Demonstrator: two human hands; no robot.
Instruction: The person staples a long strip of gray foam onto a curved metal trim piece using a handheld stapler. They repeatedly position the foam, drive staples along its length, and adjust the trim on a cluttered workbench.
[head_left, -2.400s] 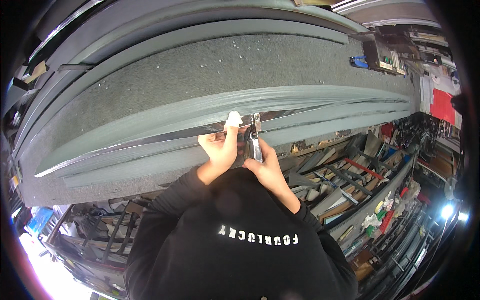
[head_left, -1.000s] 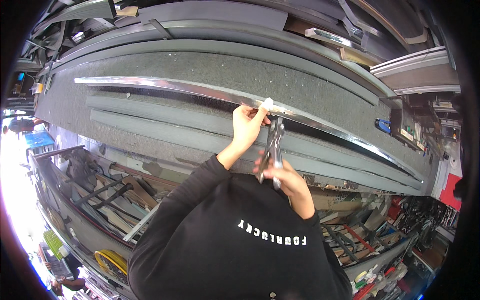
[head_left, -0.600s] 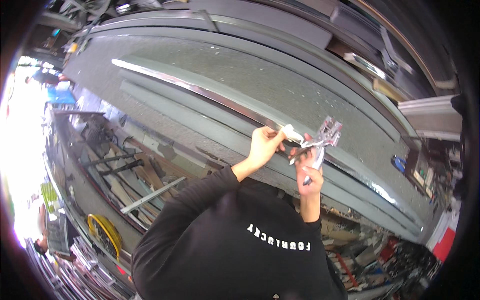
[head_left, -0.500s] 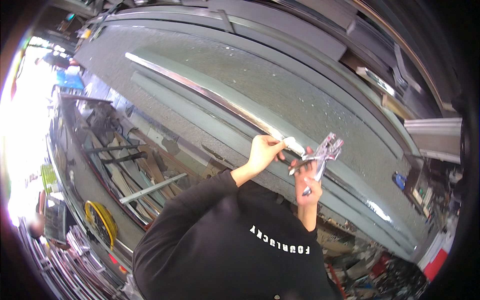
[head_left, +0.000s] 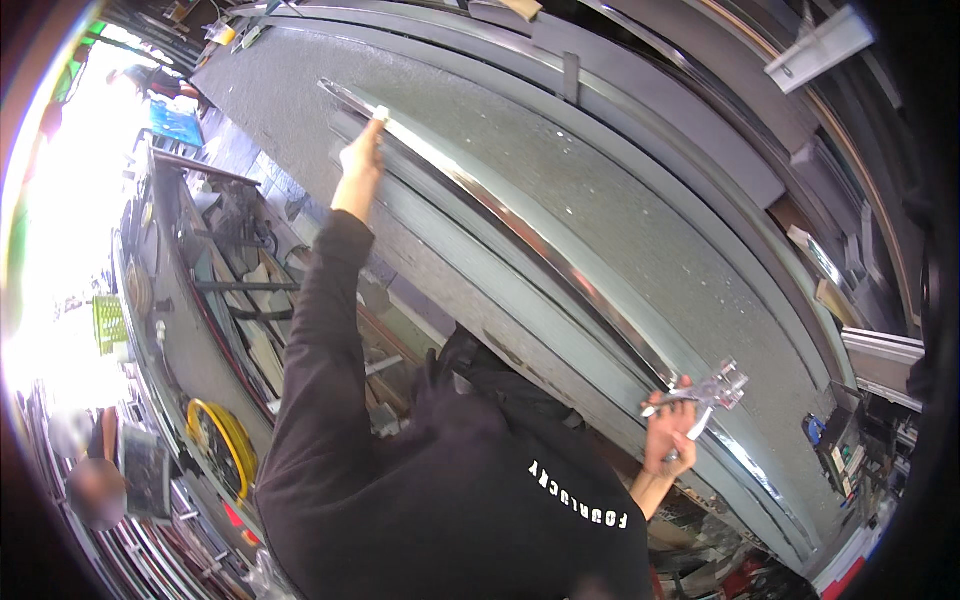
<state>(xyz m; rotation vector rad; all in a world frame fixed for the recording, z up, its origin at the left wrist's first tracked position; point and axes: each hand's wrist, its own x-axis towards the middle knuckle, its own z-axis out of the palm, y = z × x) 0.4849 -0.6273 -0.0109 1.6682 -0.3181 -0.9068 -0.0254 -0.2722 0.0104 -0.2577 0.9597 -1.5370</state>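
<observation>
A long shiny metal strip [head_left: 520, 225] lies diagonally along the grey work surface. Up at its far left end, my left hand [head_left: 363, 160] is closed around a small white piece [head_left: 381, 114], pressed to the strip. What that piece is made of I cannot make out. At the strip's near right end, my right hand [head_left: 672, 438] grips a silver pliers-like hand tool [head_left: 722, 388]. Its head points away to the right and its handles run through my fingers.
Long grey profiles [head_left: 440, 235] run beside the strip on the near side. Stacked panels and bars line the far edge. A yellow ring-shaped coil [head_left: 225, 445] and offcuts lie at left. A person [head_left: 97, 490] is at the lower left; small tools sit in a box [head_left: 850, 450] at right.
My left hand has moved far up and left along the strip, away from my right hand. The right hand, still holding the tool, has shifted right and nearer.
</observation>
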